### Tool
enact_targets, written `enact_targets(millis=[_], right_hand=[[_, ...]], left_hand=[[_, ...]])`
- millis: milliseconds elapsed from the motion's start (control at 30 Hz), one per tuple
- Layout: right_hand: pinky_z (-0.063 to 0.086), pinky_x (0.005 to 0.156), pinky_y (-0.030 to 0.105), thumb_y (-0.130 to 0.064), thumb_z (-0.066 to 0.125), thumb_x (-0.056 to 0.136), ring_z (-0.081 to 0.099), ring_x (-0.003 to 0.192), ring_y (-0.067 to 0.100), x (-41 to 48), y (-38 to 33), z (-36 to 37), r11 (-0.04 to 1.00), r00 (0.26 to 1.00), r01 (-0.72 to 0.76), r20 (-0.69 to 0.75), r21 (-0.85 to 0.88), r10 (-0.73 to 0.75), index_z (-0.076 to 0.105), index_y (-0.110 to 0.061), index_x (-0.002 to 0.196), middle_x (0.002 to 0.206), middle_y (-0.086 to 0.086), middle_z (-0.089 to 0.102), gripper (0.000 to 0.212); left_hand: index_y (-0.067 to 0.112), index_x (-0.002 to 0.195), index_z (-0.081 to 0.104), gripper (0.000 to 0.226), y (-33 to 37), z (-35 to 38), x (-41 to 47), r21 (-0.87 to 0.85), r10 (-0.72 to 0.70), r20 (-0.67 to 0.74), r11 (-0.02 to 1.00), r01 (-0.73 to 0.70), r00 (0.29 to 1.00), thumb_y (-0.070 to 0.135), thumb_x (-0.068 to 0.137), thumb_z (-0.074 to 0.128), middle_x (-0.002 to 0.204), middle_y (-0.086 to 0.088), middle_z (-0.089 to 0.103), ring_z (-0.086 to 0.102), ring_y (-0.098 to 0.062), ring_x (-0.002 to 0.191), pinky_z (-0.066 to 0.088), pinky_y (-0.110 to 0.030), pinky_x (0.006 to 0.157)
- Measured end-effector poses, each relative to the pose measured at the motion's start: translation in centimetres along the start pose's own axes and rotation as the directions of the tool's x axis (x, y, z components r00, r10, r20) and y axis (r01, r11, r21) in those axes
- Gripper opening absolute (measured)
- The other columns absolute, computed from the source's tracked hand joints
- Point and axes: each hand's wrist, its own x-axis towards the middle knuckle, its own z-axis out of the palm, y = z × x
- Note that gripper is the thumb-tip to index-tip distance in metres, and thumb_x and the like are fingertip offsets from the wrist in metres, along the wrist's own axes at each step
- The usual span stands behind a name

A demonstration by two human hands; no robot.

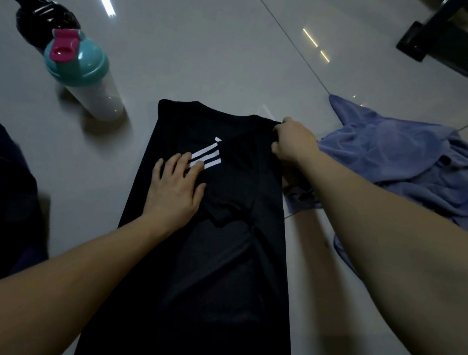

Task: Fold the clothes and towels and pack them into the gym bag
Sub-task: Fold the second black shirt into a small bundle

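The shirt (220, 247) is lying flat on the floor (211, 46) from six o'clock to the centre and is being pressed there by the left hand (176, 189), fingers straight beside the white stripes. Its folded-in edge is being pinched at one o'clock by the right hand (293, 143), fingers curled on the cloth; if it is being pulled while the palm is pressing lightly, the fabric is likely to be dragged askew and the fold lost. Farther off, at three o'clock, the crumpled towel (400, 159) is lying just beside the shirt and could be caught into the fold.
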Motion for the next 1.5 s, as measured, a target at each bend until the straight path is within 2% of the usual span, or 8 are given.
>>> enact_targets(millis=[200, 367, 500, 600, 767, 1000, 1267, 1500], right_hand=[[0.045, 0.069, 0.046, -0.015, 0.050, 0.094, 0.049, 0.081, 0.035, -8.8, -0.4, 0.3, 0.988, 0.991, 0.115, -0.083, 0.103, -0.107, 0.053, -0.007, 0.100, 0.109, 0.015, 0.049, 0.010], [0.028, 0.057, 0.037, -0.015, 0.050, 0.094, 0.042, 0.067, 0.034, -18.8, -0.7, 1.6, 0.987, 0.997, 0.061, -0.055, 0.152, -0.053, 0.047, -0.006, 0.082, 0.083, 0.014, 0.046, 0.015], [0.038, 0.052, 0.034, -0.016, 0.058, 0.091, 0.047, 0.052, 0.030, -25.7, -1.5, 3.0, 0.950, 0.937, -0.160, 0.345, 0.269, 0.060, 0.048, -0.008, 0.060, 0.055, 0.011, 0.050, 0.033], [0.063, 0.071, 0.042, -0.018, 0.066, 0.092, 0.071, 0.065, 0.028, -30.0, -2.3, 4.5, 0.883, 0.757, -0.382, 0.640, 0.273, 0.130, 0.071, 0.004, 0.088, 0.077, 0.018, 0.075, 0.022], [0.061, 0.073, 0.044, -0.013, 0.071, 0.089, 0.071, 0.082, 0.035, -35.7, -2.7, 6.6, 0.826, 0.693, -0.479, 0.706, 0.299, 0.147, 0.068, 0.008, 0.103, 0.088, 0.020, 0.070, 0.026], [0.054, 0.061, 0.034, -0.019, 0.087, 0.073, 0.070, 0.080, 0.031, -42.7, -3.4, 7.8, 0.799, 0.675, -0.525, 0.716, 0.294, 0.180, 0.068, -0.001, 0.089, 0.080, 0.012, 0.065, 0.030], [0.046, 0.069, 0.034, -0.020, 0.066, 0.087, 0.067, 0.099, 0.034, -46.9, -7.8, 5.3, 0.997, 0.868, -0.001, 0.495, 0.073, -0.035, 0.062, -0.007, 0.112, 0.107, 0.015, 0.067, 0.028], [0.049, 0.062, 0.036, -0.009, 0.052, 0.097, 0.067, 0.085, 0.029, -49.0, -10.1, 5.5, 0.862, 0.843, 0.450, 0.431, -0.233, -0.324, 0.062, -0.012, 0.105, 0.095, 0.005, 0.069, 0.013]], left_hand=[[0.016, 0.134, 0.053, 0.045, 2.5, -1.7, -1.4, -0.064, 0.012, -0.044, 0.998, -0.015, 0.999, 0.037, 0.094, 0.058, 0.144, -0.014, 0.047, 0.040, -0.032, 0.135, 0.028, -0.051, 0.116], [0.021, 0.100, 0.063, 0.015, 7.8, -3.7, -7.0, -0.376, -0.061, 0.138, 0.920, 0.110, 0.989, 0.033, 0.091, 0.063, 0.098, 0.003, 0.062, 0.061, -0.019, 0.090, 0.052, -0.037, 0.080], [0.012, 0.088, 0.073, 0.016, 12.4, -3.8, -12.3, -0.583, -0.199, 0.585, 0.571, 0.578, 0.786, 0.026, 0.094, 0.068, 0.076, -0.005, 0.074, 0.072, -0.022, 0.068, 0.062, -0.039, 0.066], [0.000, 0.101, 0.069, 0.022, 15.2, -3.9, -15.7, -0.525, -0.145, 0.792, 0.333, 0.783, 0.593, 0.022, 0.096, 0.067, 0.087, -0.020, 0.075, 0.072, -0.030, 0.069, 0.061, -0.039, 0.062], [-0.001, 0.115, 0.061, 0.029, 17.9, -3.6, -19.7, -0.378, -0.128, 0.902, 0.220, 0.899, 0.411, 0.022, 0.098, 0.062, 0.096, -0.022, 0.073, 0.073, -0.034, 0.084, 0.064, -0.043, 0.069], [0.001, 0.125, 0.055, 0.040, 18.8, -3.6, -22.4, -0.290, -0.066, 0.950, 0.187, 0.939, 0.306, 0.031, 0.099, 0.060, 0.106, -0.022, 0.070, 0.071, -0.035, 0.093, 0.060, -0.044, 0.069], [0.006, 0.108, 0.073, 0.037, 19.2, -3.7, -24.7, -0.309, -0.051, 0.946, 0.170, 0.936, 0.321, 0.024, 0.078, 0.084, 0.106, -0.020, 0.072, 0.071, -0.037, 0.092, 0.062, -0.044, 0.068], [0.003, 0.104, 0.065, 0.011, 16.6, -3.8, -26.1, -0.292, -0.091, 0.944, 0.218, 0.931, 0.317, 0.002, 0.094, 0.060, 0.112, -0.020, 0.066, 0.065, -0.029, 0.084, 0.055, -0.035, 0.052]])
